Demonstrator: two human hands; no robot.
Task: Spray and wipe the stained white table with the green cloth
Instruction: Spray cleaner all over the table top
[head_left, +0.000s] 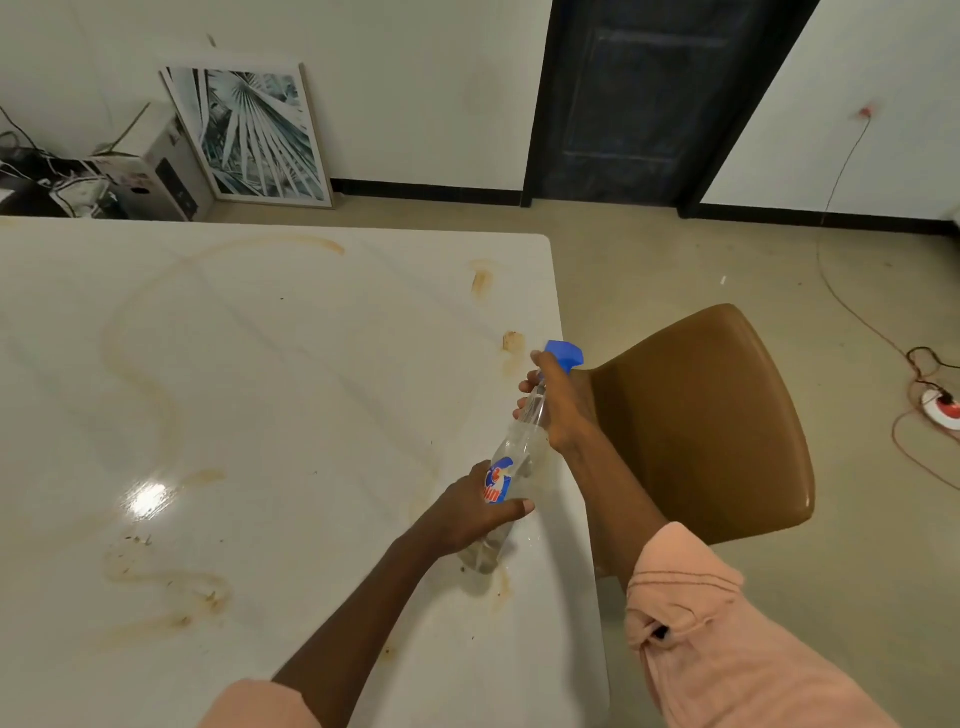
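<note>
Over the table's right edge, my left hand (470, 512) wraps the lower body of the clear spray bottle (511, 467), and my right hand (558, 402) grips its neck under the blue trigger head (565, 355). Its base sits at, or just above, the white table (291, 364), among brown stains (145, 395) that loop across the top. I see no green cloth. With the nozzle tipped towards the brown chair (711, 426), I reckon a squeeze could wet the seat instead.
</note>
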